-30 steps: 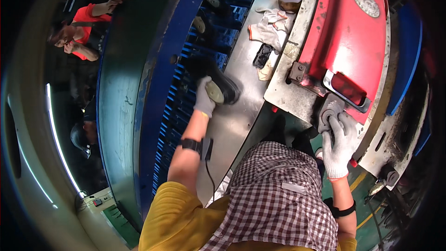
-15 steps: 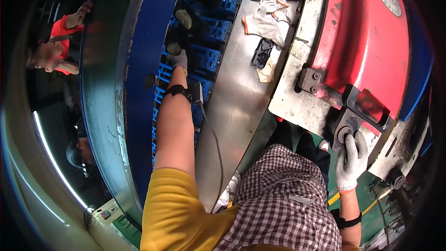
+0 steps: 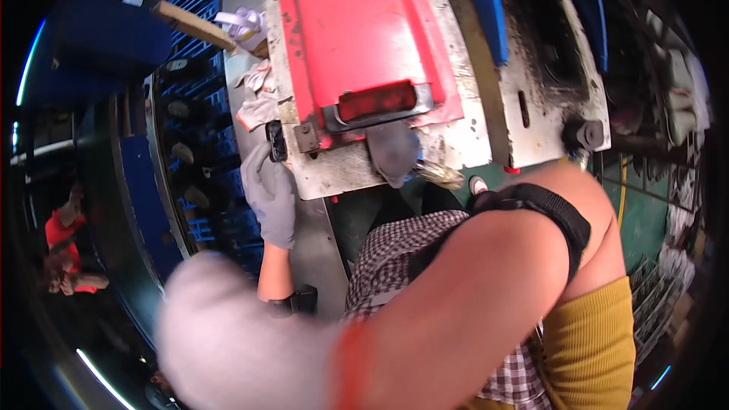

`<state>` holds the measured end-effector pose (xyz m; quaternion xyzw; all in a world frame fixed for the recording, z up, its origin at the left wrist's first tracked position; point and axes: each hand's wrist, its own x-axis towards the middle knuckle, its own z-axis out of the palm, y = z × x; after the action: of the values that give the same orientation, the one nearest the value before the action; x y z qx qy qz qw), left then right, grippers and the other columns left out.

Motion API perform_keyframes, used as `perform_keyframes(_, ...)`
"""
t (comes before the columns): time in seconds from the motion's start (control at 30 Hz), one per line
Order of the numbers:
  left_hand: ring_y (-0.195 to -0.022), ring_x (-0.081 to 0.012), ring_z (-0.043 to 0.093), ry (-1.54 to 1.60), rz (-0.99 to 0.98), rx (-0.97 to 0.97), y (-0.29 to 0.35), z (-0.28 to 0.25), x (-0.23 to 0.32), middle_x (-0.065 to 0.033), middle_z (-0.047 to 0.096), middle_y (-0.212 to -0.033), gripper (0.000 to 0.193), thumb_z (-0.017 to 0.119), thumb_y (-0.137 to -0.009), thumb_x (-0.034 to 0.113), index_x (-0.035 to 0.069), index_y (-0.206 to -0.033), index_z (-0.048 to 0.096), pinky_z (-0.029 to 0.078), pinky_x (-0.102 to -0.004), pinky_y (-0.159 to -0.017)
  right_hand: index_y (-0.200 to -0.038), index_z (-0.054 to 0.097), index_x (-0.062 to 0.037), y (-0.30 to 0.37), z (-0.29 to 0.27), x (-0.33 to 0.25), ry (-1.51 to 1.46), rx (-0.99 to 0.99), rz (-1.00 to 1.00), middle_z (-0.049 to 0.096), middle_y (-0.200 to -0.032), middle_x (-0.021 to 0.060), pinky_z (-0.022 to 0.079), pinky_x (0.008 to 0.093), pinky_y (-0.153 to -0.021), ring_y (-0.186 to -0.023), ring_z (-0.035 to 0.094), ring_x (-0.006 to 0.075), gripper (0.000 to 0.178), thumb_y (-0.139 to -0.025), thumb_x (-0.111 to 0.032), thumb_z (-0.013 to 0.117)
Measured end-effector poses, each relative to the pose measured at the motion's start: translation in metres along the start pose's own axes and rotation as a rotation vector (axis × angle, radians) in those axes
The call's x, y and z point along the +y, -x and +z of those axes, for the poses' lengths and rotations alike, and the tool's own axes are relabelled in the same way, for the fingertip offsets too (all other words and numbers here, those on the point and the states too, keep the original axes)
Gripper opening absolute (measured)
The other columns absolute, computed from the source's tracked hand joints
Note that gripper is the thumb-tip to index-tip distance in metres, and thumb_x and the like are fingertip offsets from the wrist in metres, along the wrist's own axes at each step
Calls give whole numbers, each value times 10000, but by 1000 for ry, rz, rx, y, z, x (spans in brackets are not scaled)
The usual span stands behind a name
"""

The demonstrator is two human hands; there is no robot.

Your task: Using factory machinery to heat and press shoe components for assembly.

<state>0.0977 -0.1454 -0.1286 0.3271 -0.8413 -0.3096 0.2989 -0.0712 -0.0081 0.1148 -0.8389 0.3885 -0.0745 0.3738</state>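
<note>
My left hand [image 3: 270, 199], in a grey glove, is over the metal ledge [image 3: 312, 229]. Its bent fingers reach beside a small black moulded piece [image 3: 276, 141]; whether they touch it I cannot tell. Nothing shows in its grasp. Large and smeared by motion, my right hand [image 3: 239, 338] is close to the camera in a white glove with an orange cuff. Its forearm crosses from the right, and its fingers cannot be made out. Ahead stands a red machine cover [image 3: 361, 30] with a black handle [image 3: 380, 108]. Below that handle sits a grey rounded part [image 3: 394, 153].
White work gloves [image 3: 258, 110] lie on the ledge, near a lidded container [image 3: 247, 29]. Left of it runs a blue slatted rack [image 3: 203, 121] carrying dark pieces. Another machine plate [image 3: 544, 130] stands at right. A person in red [image 3: 67, 247] is at far left.
The view has turned right. My left hand has left the blue rack and come to the black piece on the ledge. My right hand has left the round part below the handle and swung leftward.
</note>
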Motion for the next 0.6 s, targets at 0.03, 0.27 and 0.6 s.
perform_keyframes(0.03, -1254, -294, 567, -11, 112, -38, -13, 11, 22, -153, 618, -1304, 407, 652, -886, 14, 8, -1292, 623, 417, -404, -1108, -1199, 701, -37, 13, 6, -7, 15, -8, -22, 686, -1197, 87, 527, 311, -904, -1108, 628, 164, 312, -914, -151, 645)
perform_keyframes(0.27, -1106, -338, 591, -178, 507, -411, -78, 77, 113, -127, 664, -1125, 323, 687, -847, 126, 86, -1167, 678, 440, -461, -994, -1190, 702, -20, 64, -1, -30, 75, 46, 52, 717, -1118, 93, 538, 327, -857, -1040, 673, 188, 292, -946, -165, 632)
perform_keyframes(0.6, -1067, -145, 606, 411, 80, -311, -100, 60, 153, -53, 676, -1107, 205, 628, -974, 115, 35, -1153, 689, 469, -304, -954, -1223, 671, -7, 292, 68, -54, 457, 1496, 1004, 735, -1086, 74, 558, 365, -839, -1020, 705, 236, 311, -965, -173, 623)
